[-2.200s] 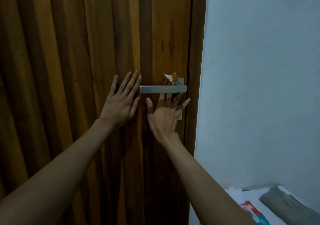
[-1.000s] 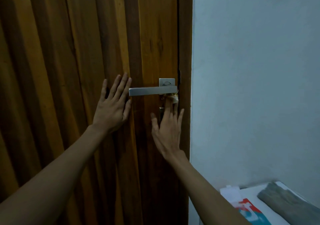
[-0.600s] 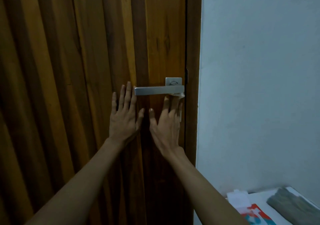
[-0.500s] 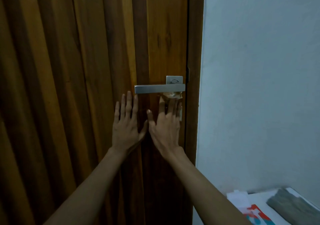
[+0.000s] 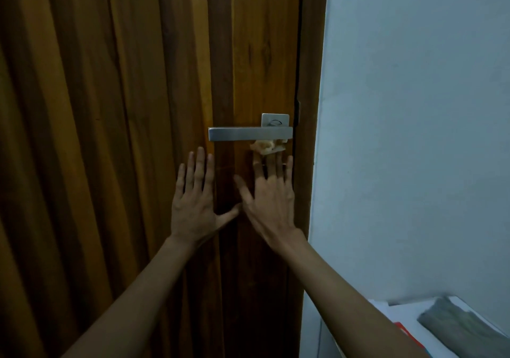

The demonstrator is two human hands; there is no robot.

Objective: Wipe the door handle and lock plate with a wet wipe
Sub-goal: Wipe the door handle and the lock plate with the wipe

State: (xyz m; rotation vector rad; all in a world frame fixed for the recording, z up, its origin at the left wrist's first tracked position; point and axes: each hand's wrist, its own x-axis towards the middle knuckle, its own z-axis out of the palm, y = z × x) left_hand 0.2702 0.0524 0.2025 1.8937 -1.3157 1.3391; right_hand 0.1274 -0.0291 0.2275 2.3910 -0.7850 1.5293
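A silver lever door handle juts left from its square plate on the brown wooden door. Just under the handle's right end is a crumpled, stained wet wipe. My right hand pins the wipe against the door with its outstretched fingertips. Those fingers cover most of the lock plate below the handle. My left hand lies flat on the door, fingers apart, to the left of and below the handle, its thumb touching my right hand.
A pale wall runs along the right of the door frame. At the bottom right is a white surface with papers, a red printed item and a grey folded cloth.
The wipe went from above the handle's plate to below the handle, with my right hand pulling lower. My left hand slid down the door and closer to my right hand.
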